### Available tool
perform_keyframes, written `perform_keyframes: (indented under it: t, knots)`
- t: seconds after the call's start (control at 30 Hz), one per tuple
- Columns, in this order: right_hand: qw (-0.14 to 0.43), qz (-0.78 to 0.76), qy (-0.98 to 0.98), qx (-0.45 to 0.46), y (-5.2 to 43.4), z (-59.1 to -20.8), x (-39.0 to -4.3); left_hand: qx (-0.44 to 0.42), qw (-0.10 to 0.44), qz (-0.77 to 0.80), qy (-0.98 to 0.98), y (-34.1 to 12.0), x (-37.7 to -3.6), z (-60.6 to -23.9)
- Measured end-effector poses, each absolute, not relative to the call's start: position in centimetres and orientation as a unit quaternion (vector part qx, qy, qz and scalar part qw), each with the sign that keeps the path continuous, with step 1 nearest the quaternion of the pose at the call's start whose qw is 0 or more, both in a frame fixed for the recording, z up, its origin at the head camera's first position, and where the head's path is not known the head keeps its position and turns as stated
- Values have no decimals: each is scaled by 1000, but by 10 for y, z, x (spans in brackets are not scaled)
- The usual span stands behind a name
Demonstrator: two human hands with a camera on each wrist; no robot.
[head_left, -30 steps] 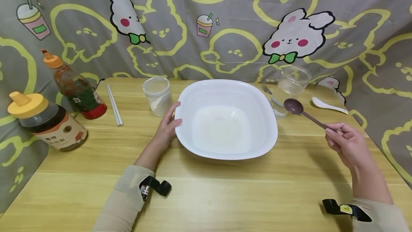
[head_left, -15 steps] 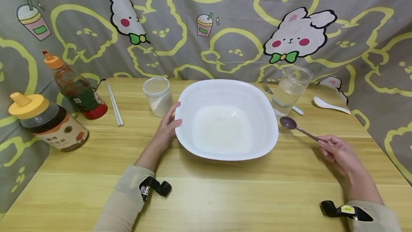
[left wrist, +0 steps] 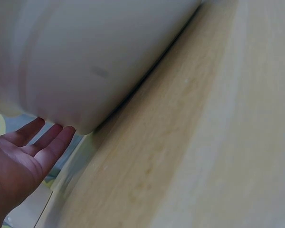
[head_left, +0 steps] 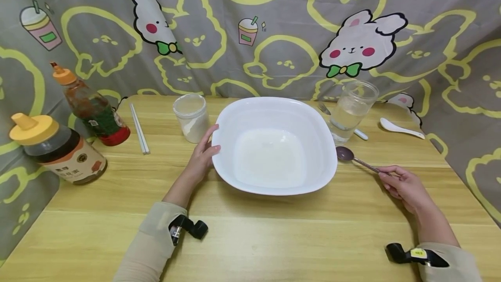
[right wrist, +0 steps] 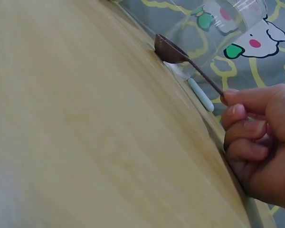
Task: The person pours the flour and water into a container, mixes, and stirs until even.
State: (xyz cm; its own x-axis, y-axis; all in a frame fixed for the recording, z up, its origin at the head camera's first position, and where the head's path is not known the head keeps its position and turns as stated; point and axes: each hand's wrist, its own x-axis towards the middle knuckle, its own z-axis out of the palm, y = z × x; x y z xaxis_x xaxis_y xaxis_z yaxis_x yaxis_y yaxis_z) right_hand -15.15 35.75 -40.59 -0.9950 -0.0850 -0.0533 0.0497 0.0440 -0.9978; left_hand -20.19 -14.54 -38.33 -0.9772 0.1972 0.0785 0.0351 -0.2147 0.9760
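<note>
- Wooden tabletop (head_left: 250, 238) fills my near view, with cartoon cloth hung behind it.
- My right hand (head_left: 405, 187) pinches the spoon (head_left: 354, 159) handle, fingers (right wrist: 242, 114) curled together; its scoop rests on the wood beside the bowl (head_left: 275, 145).
- My left hand (head_left: 202, 155) lies flat on the bowl's left rim, fingers straight.
- Farther back, a glass (head_left: 351, 110) stands near the scoop; I judge a careless lift could knock it over.

brown spoon (head_left: 346, 154) | bowl-end on table, just right of white bowl (head_left: 274, 142) | handle raised rightward
</note>
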Motion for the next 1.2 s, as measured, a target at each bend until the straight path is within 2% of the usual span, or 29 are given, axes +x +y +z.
perform_keyframes:
  t: [0.17,0.37,0.7,1.2]
  knots:
    - [1,-593,804,48,353,-405,-151,98,53,774,623,-145,-202,-384]
    - [-92,-424,900,35,345,-408,-152,101,50,775,622,-146,-202,-384]
    - [-96,-309,946,17,346,-409,-154,103,52,776,620,-145,-202,-383]
    - [-68,-288,955,25,349,-409,-155,92,54,770,629,-145,-202,-383]
